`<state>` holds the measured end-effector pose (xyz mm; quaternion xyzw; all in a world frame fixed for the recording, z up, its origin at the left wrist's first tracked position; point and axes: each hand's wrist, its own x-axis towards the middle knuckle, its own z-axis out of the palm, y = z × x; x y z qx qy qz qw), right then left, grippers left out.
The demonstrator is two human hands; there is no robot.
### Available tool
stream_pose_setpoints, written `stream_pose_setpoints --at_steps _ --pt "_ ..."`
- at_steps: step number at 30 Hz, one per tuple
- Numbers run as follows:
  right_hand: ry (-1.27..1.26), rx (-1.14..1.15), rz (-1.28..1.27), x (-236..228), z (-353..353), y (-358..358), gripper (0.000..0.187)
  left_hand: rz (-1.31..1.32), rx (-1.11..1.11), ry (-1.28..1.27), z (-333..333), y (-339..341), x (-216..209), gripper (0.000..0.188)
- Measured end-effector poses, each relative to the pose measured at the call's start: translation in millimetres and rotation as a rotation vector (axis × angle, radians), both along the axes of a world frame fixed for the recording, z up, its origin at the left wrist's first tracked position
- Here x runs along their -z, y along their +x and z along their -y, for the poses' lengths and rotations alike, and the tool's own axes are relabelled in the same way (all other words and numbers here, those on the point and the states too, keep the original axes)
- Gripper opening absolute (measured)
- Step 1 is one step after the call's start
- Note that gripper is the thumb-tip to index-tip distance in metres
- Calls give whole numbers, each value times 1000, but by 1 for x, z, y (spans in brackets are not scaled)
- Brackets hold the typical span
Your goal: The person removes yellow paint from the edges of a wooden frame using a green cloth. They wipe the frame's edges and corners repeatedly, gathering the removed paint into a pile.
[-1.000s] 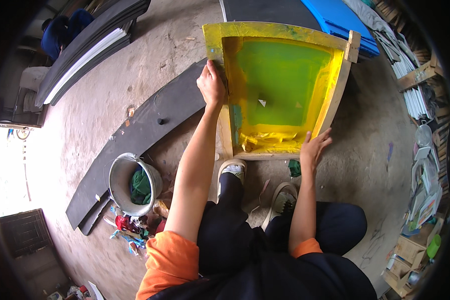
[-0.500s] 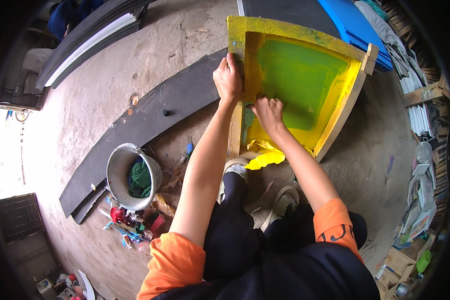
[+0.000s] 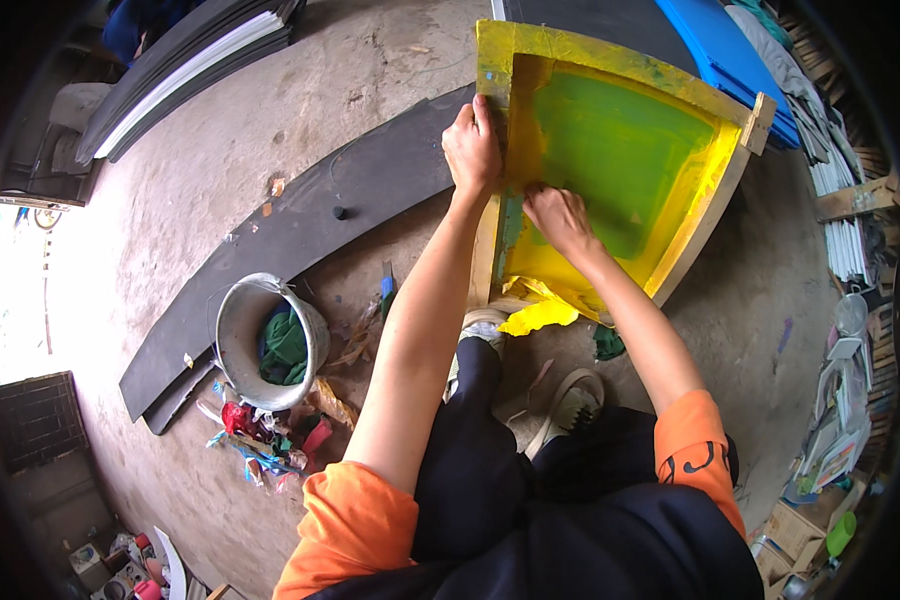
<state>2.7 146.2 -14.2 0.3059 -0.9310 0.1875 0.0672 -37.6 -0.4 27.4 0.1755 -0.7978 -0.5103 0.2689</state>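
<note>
Bare concrete floor lay open at the upper left, bounded by a long dark board. Beside that board sat a metal bucket with green cloth inside and scraps littered below it. Further right, the left hand was clamped around the left rail of the yellow wooden screen frame, which stood tilted on the floor. The right hand pressed on the green mesh inside, fingers bunched; anything under them was hidden. Clutter crowded the right rim, too bent to make out.
</note>
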Motion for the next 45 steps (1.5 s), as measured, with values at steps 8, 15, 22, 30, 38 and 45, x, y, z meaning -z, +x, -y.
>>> stream_pose_setpoints --at_steps 8,15,22,30,38,45 --pt "-145 -21 -20 3 -10 1 9 24 9 -3 -1 -2 1 49" --pt "-195 54 19 11 -8 14 9 93 33 -47 -3 -3 -2 49" --pt "-257 65 130 -5 -28 37 10 98 4 -78 -9 -9 3 51" --pt "-242 281 176 -8 -49 31 7 75 40 -42 -6 -11 1 51" --pt "-10 298 -42 -3 7 34 35 101 65 -52 -3 -9 2 53" --pt "440 85 -144 3 10 -14 15 52 46 -44 -6 -14 6 51"
